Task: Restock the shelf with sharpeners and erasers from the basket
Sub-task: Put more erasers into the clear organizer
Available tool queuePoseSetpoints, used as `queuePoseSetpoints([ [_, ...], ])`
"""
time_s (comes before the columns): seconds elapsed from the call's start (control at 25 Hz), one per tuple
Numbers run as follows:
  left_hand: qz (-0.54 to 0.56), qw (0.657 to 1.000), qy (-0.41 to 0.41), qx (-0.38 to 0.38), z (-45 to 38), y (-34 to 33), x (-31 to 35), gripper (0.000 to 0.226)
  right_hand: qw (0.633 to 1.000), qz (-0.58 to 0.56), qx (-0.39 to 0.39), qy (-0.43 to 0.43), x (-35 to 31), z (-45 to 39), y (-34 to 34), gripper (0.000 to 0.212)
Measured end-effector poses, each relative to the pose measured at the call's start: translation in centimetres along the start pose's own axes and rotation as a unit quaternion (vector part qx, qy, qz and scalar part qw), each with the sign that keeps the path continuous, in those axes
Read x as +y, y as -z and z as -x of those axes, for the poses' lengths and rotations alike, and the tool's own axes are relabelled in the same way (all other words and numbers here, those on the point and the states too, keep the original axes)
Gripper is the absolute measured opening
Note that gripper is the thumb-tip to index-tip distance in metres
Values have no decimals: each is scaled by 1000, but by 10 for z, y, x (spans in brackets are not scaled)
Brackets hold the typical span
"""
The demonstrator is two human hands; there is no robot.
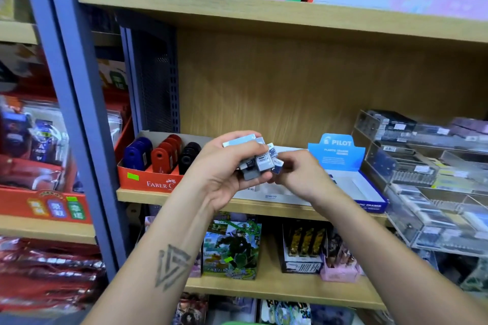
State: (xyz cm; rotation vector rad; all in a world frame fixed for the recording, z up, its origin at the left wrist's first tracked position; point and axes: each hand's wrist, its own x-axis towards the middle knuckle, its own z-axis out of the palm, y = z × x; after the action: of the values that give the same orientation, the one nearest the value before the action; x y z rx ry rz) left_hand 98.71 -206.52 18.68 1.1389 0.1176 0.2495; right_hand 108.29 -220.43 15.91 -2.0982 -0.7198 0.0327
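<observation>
Over the white tray (266,191), your left hand (224,166) clamps the erasers (260,158) — right hand (298,174) pinches one, so peel off singles and slot them flat.

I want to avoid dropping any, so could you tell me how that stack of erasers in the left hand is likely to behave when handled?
The erasers sit askew in the left hand, so the stack could probably slip apart. Their sleeves look glossy, likely a bit slippery. They look small, blocky and probably light, unlikely to roll.
</observation>
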Motion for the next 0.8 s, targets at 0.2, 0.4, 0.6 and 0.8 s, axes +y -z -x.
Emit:
queuePoseSetpoints([
  [0.2,20,999,31,5,-1,-11,-12,19,976,-207,-48,56,-3,40,33,44],
  [0.4,72,995,74,7,-10,-27,-24,12,990,62,110,69,11,34,54,25],
  [0.6,85,994,72,14,-22,-39,-33,12,934,329,132,-50,38,22,96,26],
  [0.8,78,992,98,0,-28,-54,-46,15,939,321,43,-116,45,24,100,19],
])
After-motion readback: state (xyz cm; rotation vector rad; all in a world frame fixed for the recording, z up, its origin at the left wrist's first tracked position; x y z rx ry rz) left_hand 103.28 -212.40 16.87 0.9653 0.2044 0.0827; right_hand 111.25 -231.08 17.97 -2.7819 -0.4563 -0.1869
